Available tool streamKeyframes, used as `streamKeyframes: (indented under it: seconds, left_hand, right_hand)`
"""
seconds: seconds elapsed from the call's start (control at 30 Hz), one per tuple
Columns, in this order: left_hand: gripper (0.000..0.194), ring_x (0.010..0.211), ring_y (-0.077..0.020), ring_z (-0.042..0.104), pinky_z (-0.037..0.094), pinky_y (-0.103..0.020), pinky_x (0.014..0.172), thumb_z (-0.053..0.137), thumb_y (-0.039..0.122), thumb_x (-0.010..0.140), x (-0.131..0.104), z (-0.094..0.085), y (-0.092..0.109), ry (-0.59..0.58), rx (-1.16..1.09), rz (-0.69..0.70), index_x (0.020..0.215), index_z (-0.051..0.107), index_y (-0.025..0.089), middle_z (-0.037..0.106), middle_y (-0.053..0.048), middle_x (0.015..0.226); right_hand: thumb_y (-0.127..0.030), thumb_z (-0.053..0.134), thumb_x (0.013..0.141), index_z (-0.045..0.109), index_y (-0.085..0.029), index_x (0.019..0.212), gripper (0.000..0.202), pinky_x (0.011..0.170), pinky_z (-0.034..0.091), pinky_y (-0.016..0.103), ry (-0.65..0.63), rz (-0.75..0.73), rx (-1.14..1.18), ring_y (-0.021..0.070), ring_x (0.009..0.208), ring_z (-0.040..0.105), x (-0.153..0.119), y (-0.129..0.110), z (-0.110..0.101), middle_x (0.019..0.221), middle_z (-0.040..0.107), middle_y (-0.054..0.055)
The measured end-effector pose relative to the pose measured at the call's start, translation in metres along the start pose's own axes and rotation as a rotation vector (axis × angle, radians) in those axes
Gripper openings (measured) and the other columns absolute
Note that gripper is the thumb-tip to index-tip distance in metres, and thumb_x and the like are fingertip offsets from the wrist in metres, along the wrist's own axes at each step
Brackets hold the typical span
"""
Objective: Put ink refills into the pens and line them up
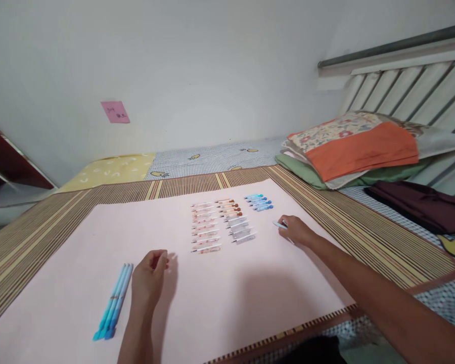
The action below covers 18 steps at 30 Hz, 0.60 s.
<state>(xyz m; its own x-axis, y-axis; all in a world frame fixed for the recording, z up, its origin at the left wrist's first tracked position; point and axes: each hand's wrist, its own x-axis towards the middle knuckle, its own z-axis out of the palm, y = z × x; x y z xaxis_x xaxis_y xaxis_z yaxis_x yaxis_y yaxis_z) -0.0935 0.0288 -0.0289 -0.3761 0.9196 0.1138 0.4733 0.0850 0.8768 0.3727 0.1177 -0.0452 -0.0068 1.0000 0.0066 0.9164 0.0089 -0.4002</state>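
Where the pink sheet (220, 298) nears its front edge, three blue pens (114, 302) lie side by side just left of the left hand (147, 280), loosely curled and holding nothing I can make out. Farther in, toward the right edge, the right hand (296, 230) pinches a small blue cap (279, 225). A careless sweep of that forearm could scatter the neat rows of caps (227, 222) just beyond. Behind lie a striped mat (367, 227), folded bedding (356, 149) and a white wall (197, 65).

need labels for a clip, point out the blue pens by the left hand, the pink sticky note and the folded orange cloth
blue pens (114, 302), head view, mid barrels
pink sticky note (115, 111), head view, centre
folded orange cloth (364, 149), head view, top face
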Motion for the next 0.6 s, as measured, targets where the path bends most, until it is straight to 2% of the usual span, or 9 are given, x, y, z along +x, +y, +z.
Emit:
streamKeyframes:
  seconds: [0.17, 0.33, 0.47, 0.57, 0.6]
  left_hand:
    - [0.046, 0.071, -0.0261, 0.071, 0.052, -0.035, 0.066, 0.061, 0.062, 0.075, 0.0, 0.002, 0.0, -0.007, -0.016, 0.003, 0.09, 0.068, 0.019, 0.074, -0.005, 0.075]
    - [0.046, 0.073, -0.0258, 0.071, 0.052, -0.035, 0.067, 0.061, 0.062, 0.076, -0.002, 0.004, 0.003, -0.021, -0.039, -0.015, 0.092, 0.068, 0.018, 0.074, -0.006, 0.077]
    - [0.046, 0.072, -0.0251, 0.07, 0.052, -0.034, 0.066, 0.062, 0.061, 0.075, -0.009, 0.009, 0.015, -0.053, -0.09, -0.006, 0.091, 0.068, 0.018, 0.073, -0.006, 0.077]
    - [0.045, 0.07, -0.0242, 0.069, 0.052, -0.034, 0.066, 0.063, 0.059, 0.075, -0.013, 0.014, 0.025, -0.1, -0.127, 0.006, 0.089, 0.068, 0.017, 0.072, -0.006, 0.075]
    - [0.044, 0.07, -0.0238, 0.069, 0.052, -0.034, 0.066, 0.062, 0.059, 0.075, -0.014, 0.016, 0.027, -0.112, -0.131, 0.008, 0.089, 0.067, 0.017, 0.072, -0.006, 0.075]
  right_hand:
    - [-0.012, 0.059, 0.063, 0.062, -0.018, 0.075, 0.013, 0.053, 0.033, 0.023, -0.016, -0.011, -0.022, 0.0153, 0.063, 0.058, 0.01, 0.001, -0.008, 0.071, 0.066, 0.002]
    - [-0.012, 0.06, 0.064, 0.062, -0.017, 0.073, 0.01, 0.054, 0.032, 0.024, -0.051, -0.068, -0.041, 0.0159, 0.063, 0.056, 0.012, -0.007, -0.025, 0.071, 0.067, 0.003]
    - [-0.015, 0.06, 0.071, 0.064, -0.018, 0.081, 0.01, 0.059, 0.035, 0.024, -0.085, -0.2, -0.029, 0.0174, 0.068, 0.059, -0.005, -0.048, -0.026, 0.08, 0.07, 0.005]
    - [-0.01, 0.062, 0.067, 0.067, -0.021, 0.089, 0.025, 0.064, 0.037, 0.023, -0.17, -0.351, -0.01, 0.0181, 0.077, 0.062, -0.026, -0.094, -0.008, 0.09, 0.073, 0.003]
    - [-0.009, 0.062, 0.067, 0.067, -0.02, 0.092, 0.028, 0.065, 0.038, 0.024, -0.202, -0.452, -0.022, 0.0194, 0.079, 0.062, -0.033, -0.11, 0.001, 0.092, 0.072, 0.005]
